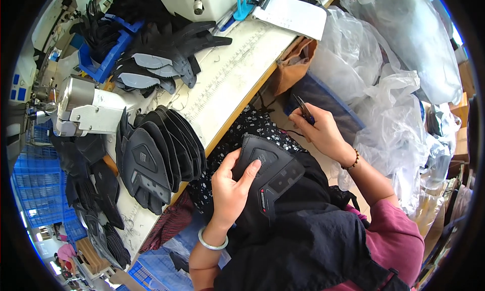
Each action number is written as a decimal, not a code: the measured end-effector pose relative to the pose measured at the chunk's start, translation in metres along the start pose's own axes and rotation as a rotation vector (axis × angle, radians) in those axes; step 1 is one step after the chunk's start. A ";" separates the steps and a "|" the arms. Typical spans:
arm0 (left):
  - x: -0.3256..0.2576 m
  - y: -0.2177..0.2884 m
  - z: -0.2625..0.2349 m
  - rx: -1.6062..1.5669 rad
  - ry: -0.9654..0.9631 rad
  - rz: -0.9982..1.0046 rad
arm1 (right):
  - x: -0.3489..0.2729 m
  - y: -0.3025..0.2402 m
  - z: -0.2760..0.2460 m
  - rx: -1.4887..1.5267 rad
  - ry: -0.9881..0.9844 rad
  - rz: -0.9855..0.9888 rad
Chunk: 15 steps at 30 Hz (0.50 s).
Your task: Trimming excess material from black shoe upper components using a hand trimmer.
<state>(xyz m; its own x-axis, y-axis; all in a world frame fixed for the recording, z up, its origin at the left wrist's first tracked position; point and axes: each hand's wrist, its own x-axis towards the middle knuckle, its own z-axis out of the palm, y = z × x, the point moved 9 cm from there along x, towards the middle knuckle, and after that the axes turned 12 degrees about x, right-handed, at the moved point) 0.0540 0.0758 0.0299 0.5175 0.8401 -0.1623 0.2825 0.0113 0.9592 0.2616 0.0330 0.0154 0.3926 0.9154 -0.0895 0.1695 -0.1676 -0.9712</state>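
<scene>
My left hand (230,190) holds a black stitched panel (287,176) over my lap, thumb on its upper face and fingers beneath. The panel has a raised emblem, a grey dotted patch and a small red mark. Off to the right, my right hand (323,132) is closed around a pair of small dark thread snips (304,110), blades pointing up and away from the panel. Left of my left hand, a fanned stack of similar black panels (151,164) stands on the sewing table (227,68).
A sewing machine head (93,106) is at left, near black and grey glove pieces (151,63) and a blue bin (103,56). A notebook (293,15) and brown pouch (295,68) sit by the table edge. Clear plastic bags (394,104) pile up at right; blue crates (38,190) stand far left.
</scene>
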 end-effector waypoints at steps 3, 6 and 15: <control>0.001 -0.002 -0.002 0.041 0.026 -0.006 | -0.007 0.004 0.005 0.090 -0.072 0.107; 0.003 -0.002 -0.001 0.030 0.039 -0.004 | -0.019 -0.017 0.030 0.107 -0.319 0.004; 0.001 -0.005 0.003 -0.022 0.005 -0.007 | -0.008 -0.002 0.011 0.032 -0.081 -0.083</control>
<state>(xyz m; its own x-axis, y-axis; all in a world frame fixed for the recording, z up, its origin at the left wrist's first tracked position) 0.0552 0.0751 0.0247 0.5111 0.8429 -0.1680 0.2682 0.0293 0.9629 0.2478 0.0298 0.0157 0.3039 0.9524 -0.0249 0.1693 -0.0798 -0.9823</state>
